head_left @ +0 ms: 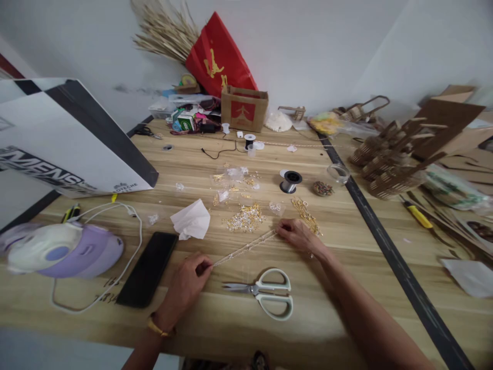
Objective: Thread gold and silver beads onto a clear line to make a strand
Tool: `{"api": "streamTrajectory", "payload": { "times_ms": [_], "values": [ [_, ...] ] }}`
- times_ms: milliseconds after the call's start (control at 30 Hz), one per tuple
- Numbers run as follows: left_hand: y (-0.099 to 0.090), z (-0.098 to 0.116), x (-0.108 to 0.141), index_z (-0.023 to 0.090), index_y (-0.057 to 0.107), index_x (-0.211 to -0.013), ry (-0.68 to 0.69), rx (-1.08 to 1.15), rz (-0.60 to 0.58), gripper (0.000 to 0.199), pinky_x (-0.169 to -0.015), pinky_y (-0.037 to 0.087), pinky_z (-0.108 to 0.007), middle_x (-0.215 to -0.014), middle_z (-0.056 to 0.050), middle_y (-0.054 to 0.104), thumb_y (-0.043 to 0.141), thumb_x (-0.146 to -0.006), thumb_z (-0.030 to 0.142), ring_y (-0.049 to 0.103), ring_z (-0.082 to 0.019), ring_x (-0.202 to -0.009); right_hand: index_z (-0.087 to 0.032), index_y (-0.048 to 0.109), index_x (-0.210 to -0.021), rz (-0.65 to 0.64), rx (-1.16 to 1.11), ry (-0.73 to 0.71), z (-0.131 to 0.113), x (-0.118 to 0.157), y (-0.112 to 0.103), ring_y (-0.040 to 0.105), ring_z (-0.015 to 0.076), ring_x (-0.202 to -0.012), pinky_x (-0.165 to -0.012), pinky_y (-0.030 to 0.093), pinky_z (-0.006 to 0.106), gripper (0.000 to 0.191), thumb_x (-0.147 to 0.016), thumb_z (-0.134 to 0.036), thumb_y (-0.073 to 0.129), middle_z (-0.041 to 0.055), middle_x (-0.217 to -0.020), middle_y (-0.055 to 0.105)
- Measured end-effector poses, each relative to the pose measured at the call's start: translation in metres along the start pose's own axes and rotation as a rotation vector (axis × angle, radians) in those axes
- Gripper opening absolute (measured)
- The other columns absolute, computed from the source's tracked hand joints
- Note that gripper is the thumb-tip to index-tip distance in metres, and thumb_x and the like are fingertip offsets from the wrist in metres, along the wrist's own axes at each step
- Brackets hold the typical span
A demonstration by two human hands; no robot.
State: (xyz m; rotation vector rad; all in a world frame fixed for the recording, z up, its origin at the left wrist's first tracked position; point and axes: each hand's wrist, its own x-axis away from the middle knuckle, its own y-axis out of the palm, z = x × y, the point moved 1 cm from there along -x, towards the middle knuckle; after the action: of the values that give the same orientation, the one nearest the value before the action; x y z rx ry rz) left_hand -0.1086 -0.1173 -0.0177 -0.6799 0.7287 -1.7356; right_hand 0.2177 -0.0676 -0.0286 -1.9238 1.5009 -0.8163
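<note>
A thin beaded chain point(246, 247) stretches between my two hands, just above the wooden table. My left hand point(191, 277) pinches its near left end. At its far right end, the fingers of my right hand point(295, 234) are closed on it. Below the chain lie white-handled scissors point(256, 290), blades pointing left. Beyond it is a loose pile of gold and clear beads point(246, 218). Gold chains point(306, 216) lie next to my right hand, and a small bag of rings point(276, 206) is just behind it.
A black phone point(148, 270), a crumpled tissue point(191, 220) and a purple-and-white device point(77, 252) with a white cable are on the left. A wire spool point(290, 181) and a bead dish point(323, 188) stand behind. Small wicker baskets point(389, 159) and a yellow cutter point(418, 213) are at right.
</note>
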Motion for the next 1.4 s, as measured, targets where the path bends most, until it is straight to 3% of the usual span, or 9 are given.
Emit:
{"api": "streamTrajectory", "payload": {
  "times_ms": [300,433,733,867,1000,1100,1233,1400],
  "values": [
    [-0.007,0.002,0.000,0.018,0.062,-0.072,-0.003,-0.048,-0.045,0.015,-0.071,0.043,-0.031,-0.076,-0.004,0.063,0.050,-0.079,0.023,0.057,-0.019,-0.073,-0.016,0.056,-0.063,0.009,-0.011,0.001,0.002,-0.001,0.001,0.043,0.0102,-0.051,-0.049,0.028,0.021,0.028,-0.080,-0.036,0.046,-0.0033,-0.053,0.049],
    [-0.011,0.004,0.000,0.018,0.064,-0.074,0.007,-0.036,-0.029,0.016,-0.076,0.044,-0.032,-0.079,-0.006,0.066,0.050,-0.079,0.021,0.059,-0.021,-0.079,-0.016,0.056,-0.062,0.010,0.007,0.008,0.002,-0.002,0.001,0.043,0.0107,-0.051,-0.050,0.029,0.022,0.031,-0.081,-0.037,0.044,-0.0029,-0.053,0.050],
    [-0.013,-0.005,-0.003,0.018,0.066,-0.079,0.066,-0.047,0.056,0.018,-0.072,0.045,-0.030,-0.081,-0.005,0.067,0.049,-0.081,0.025,0.060,-0.019,-0.075,-0.015,0.060,-0.068,0.022,-0.007,0.006,0.005,-0.002,0.005,0.045,0.0111,-0.052,-0.051,0.030,0.022,0.031,-0.082,-0.039,0.046,-0.0019,-0.056,0.053],
    [-0.016,0.012,-0.013,0.018,0.067,-0.082,0.090,-0.039,0.081,0.017,-0.068,0.045,-0.028,-0.079,-0.004,0.068,0.051,-0.082,0.025,0.061,-0.018,-0.071,-0.015,0.060,-0.069,0.022,-0.002,0.012,0.006,-0.002,0.004,0.044,0.0106,-0.052,-0.051,0.030,0.022,0.029,-0.082,-0.037,0.046,-0.0022,-0.056,0.053],
    [-0.018,0.047,-0.032,0.017,0.065,-0.080,0.233,0.048,0.064,0.015,-0.070,0.047,-0.025,-0.081,-0.004,0.067,0.051,-0.082,0.022,0.060,-0.015,-0.074,-0.015,0.058,-0.066,0.013,-0.007,0.012,0.004,-0.002,0.003,0.042,0.0103,-0.052,-0.051,0.029,0.022,0.031,-0.082,-0.039,0.045,-0.0028,-0.055,0.050],
    [-0.007,0.073,-0.054,0.016,0.066,-0.083,0.333,0.143,-0.028,0.014,-0.067,0.047,-0.024,-0.082,-0.004,0.066,0.052,-0.082,0.020,0.060,-0.014,-0.072,-0.015,0.059,-0.066,0.022,-0.033,0.015,0.003,-0.002,0.003,0.042,0.0102,-0.052,-0.051,0.029,0.021,0.032,-0.082,-0.039,0.046,-0.0031,-0.055,0.050],
    [0.024,0.095,-0.084,0.014,0.066,-0.090,0.391,0.198,-0.142,0.014,-0.066,0.049,-0.024,-0.087,-0.006,0.067,0.056,-0.081,0.017,0.060,-0.014,-0.071,-0.015,0.059,-0.067,0.008,-0.068,0.018,0.003,-0.001,0.002,0.042,0.0102,-0.052,-0.050,0.030,0.021,0.031,-0.082,-0.039,0.046,-0.0030,-0.055,0.051],
    [0.056,0.106,-0.093,0.015,0.064,-0.091,0.614,-0.061,-0.137,0.016,-0.079,0.048,-0.032,-0.093,-0.007,0.064,0.051,-0.083,0.011,0.059,-0.019,-0.085,-0.015,0.059,-0.066,0.008,-0.028,0.020,-0.001,-0.001,0.000,0.043,0.0100,-0.053,-0.050,0.029,0.020,0.026,-0.081,-0.032,0.046,-0.0032,-0.055,0.051]
  ]
}}
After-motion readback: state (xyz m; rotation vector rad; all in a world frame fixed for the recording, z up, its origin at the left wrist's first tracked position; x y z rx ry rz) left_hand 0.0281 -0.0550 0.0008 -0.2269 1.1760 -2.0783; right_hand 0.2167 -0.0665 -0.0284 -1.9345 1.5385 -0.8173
